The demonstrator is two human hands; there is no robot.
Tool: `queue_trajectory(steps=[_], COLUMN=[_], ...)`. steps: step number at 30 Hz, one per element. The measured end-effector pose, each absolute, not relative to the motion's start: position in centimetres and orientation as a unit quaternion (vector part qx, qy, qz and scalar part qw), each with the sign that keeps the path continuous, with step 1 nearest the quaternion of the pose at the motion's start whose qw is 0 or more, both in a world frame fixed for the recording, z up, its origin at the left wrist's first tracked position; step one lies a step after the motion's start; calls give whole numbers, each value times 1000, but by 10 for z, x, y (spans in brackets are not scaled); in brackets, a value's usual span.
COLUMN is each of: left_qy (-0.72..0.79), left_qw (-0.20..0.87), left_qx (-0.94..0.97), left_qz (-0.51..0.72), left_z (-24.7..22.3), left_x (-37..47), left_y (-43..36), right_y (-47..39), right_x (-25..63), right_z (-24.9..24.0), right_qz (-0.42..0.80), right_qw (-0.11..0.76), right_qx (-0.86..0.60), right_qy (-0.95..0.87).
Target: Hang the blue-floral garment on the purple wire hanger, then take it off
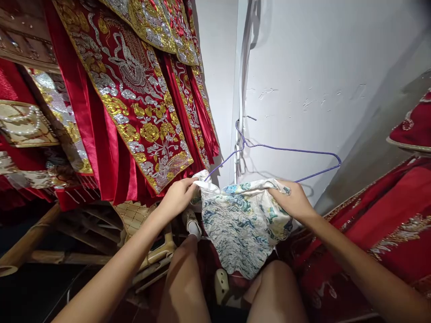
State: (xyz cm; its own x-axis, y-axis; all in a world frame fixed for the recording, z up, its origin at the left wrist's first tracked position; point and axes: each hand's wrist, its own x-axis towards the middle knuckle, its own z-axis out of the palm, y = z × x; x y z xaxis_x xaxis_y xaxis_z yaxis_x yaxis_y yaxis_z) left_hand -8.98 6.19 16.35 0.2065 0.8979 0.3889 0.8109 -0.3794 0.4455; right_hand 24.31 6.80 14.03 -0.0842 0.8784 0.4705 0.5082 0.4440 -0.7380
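Two hands, the left hand (178,194) and the right hand (292,199), are gripping with closed fingers the blue-patterned white garment (240,222) hanging on a purple wire hanger (286,150).

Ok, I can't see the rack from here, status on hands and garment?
Left hand and right hand both grip the patterned garment at its top corners. Purple hanger behind it. Red embroidered robes crowd the left.

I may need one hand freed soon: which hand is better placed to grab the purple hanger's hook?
Probably the left. The left hand grips the patterned garment just below the hanger's hook; the right hand holds the opposite edge, farther from it, under the hanger's long arm.
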Motion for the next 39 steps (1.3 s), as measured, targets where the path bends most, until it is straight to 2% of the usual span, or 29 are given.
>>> queue_trajectory(steps=[5,11,15,18,23,26,31,37,39], left_qy=[566,625,515,491,443,454,447,489,521], left_qw=[57,50,64,87,89,50,-10,-53,-47], left_qx=[748,733,763,733,745,747,772,767,738], left_qz=[341,266,385,462,491,482,452,412,426], left_z=[156,143,144,151,164,168,173,181,182], left_x=[-74,-85,-81,-68,-51,-50,-55,-60,-70], left_y=[90,103,98,98,106,109,111,111,114], right_y=[65,62,58,55,61,65,80,116,114], right_x=[234,239,232,221,219,231,266,299,306], right_z=[135,139,139,137,130,130,140,169,180], right_qz=[184,152,203,236,275,224,96,91,123], right_qw=[453,451,441,463,466,461,504,465,452], right_qx=[-482,-508,-495,-480,-465,-483,-577,-588,-602], right_qy=[-727,-718,-720,-707,-701,-710,-635,-655,-647])
